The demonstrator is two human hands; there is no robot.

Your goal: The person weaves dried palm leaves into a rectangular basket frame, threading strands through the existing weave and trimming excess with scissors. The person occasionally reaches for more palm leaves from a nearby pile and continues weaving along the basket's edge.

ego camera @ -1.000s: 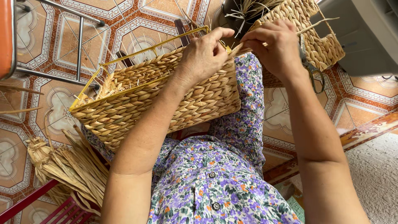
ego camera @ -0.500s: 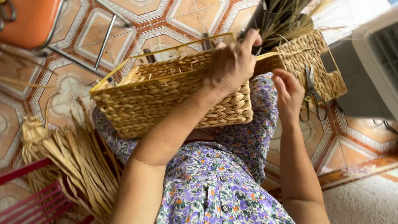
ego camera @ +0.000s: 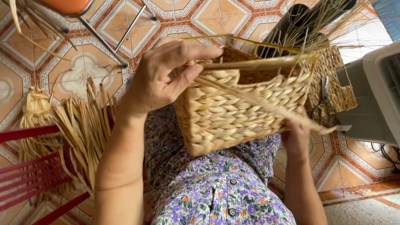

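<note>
A rectangular basket of woven tan straw [ego camera: 233, 112] is held over the lap in the floral dress [ego camera: 216, 191], tipped on end. Its upper rim is gripped by the left hand [ego camera: 162, 75]; its lower right side is clasped by the right hand [ego camera: 296, 139]. The long loose strand [ego camera: 266, 106] crossing the basket could likely be snagged or snapped if the basket were turned carelessly.

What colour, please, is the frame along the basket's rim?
Yellow frame, on the woven basket, seen in the head view.
</note>
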